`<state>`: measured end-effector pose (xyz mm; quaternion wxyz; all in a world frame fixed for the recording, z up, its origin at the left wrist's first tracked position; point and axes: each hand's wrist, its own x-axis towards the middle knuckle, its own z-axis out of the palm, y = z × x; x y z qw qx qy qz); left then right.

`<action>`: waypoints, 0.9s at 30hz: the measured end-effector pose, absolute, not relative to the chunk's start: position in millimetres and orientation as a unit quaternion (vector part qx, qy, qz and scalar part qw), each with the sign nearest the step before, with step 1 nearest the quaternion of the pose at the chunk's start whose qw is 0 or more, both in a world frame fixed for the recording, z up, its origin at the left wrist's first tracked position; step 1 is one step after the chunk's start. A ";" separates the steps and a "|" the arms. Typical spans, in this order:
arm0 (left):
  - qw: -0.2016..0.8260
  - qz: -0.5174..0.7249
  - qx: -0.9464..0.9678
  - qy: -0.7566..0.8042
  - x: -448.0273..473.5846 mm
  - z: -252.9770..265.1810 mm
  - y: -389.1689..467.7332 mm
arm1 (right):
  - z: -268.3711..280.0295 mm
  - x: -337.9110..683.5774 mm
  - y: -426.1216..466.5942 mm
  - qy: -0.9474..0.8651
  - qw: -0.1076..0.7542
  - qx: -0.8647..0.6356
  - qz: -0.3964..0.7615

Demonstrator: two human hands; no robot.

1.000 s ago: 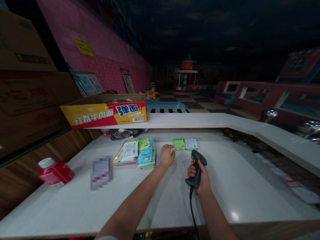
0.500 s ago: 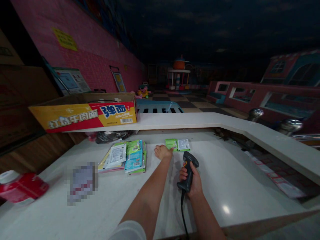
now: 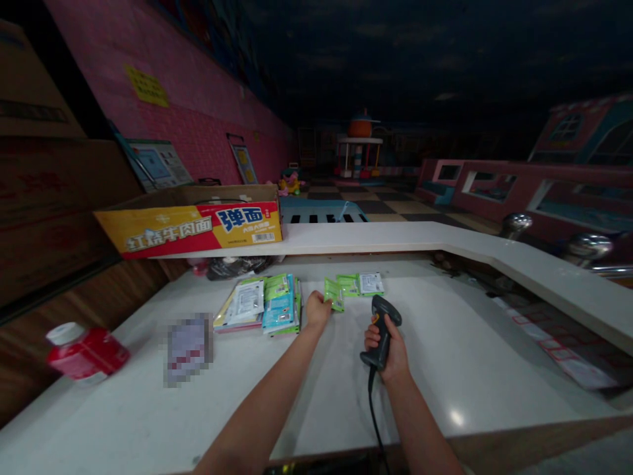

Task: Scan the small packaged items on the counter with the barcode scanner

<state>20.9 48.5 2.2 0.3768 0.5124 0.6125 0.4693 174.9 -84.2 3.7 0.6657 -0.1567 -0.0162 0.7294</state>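
Observation:
My left hand [image 3: 317,310] pinches a small green packet [image 3: 334,295] by its edge, lifted and tilted just left of two packets on the counter. Of those two, one is a green packet [image 3: 349,285] and the other a white packet [image 3: 370,284] with a green border. My right hand [image 3: 394,353] is wrapped round the grip of a dark handheld barcode scanner [image 3: 380,333], its head upward and its cable running down toward me. To the left of my left hand lies a pile of green, blue and white packets [image 3: 281,310].
A yellow and red cardboard box [image 3: 198,231] stands on the raised white ledge [image 3: 356,236]. A red bottle with a white cap [image 3: 89,356] and a blurred-out item [image 3: 188,348] are on the counter's left. Papers [image 3: 558,340] lie under the right ledge.
My left hand has lifted a green packet, now visible at its fingertips. The view has shifted slightly, and the scanner stays in my right hand.

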 end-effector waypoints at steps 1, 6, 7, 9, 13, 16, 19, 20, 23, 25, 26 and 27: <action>0.410 0.500 0.492 0.582 16.1 -4.1 42.1 | 3.6 175.0 -84.6 -0.021 0.666 -0.158 0.728; 0.489 0.588 0.491 0.416 6.4 -21.9 18.4 | 4.7 173.9 -87.8 -0.062 0.664 -0.181 0.723; 0.498 0.599 0.492 0.389 5.9 -22.4 17.0 | 5.7 173.0 -88.8 -0.072 0.661 -0.191 0.722; 0.502 0.613 0.485 0.369 4.8 -22.0 16.8 | 8.6 170.1 -90.9 -0.089 0.657 -0.219 0.716; 0.490 0.635 0.466 0.374 2.8 -22.1 18.3 | 17.6 159.4 -97.7 -0.127 0.642 -0.333 0.679; 0.486 0.635 0.468 0.375 3.1 -23.8 18.0 | 25.9 148.7 -107.6 -0.194 0.609 -0.447 0.626; 0.483 0.638 0.466 0.377 4.6 -24.1 17.3 | 34.7 139.7 -120.4 -0.273 0.582 -0.518 0.564; 0.481 0.638 0.465 0.381 5.0 -23.6 17.2 | 37.7 137.6 -124.5 -0.292 0.575 -0.531 0.550; 0.472 0.633 0.468 0.396 5.5 -21.2 16.5 | 45.8 134.3 -134.2 -0.318 0.563 -0.552 0.527; 0.455 0.626 0.479 0.414 5.3 -19.6 16.0 | 49.5 134.1 -138.0 -0.319 0.560 -0.558 0.524; 0.443 0.622 0.486 0.425 5.0 -19.2 15.8 | 50.7 134.4 -139.2 -0.318 0.558 -0.559 0.525; 0.431 0.618 0.492 0.436 4.8 -19.0 15.7 | 51.3 134.9 -140.1 -0.316 0.557 -0.559 0.527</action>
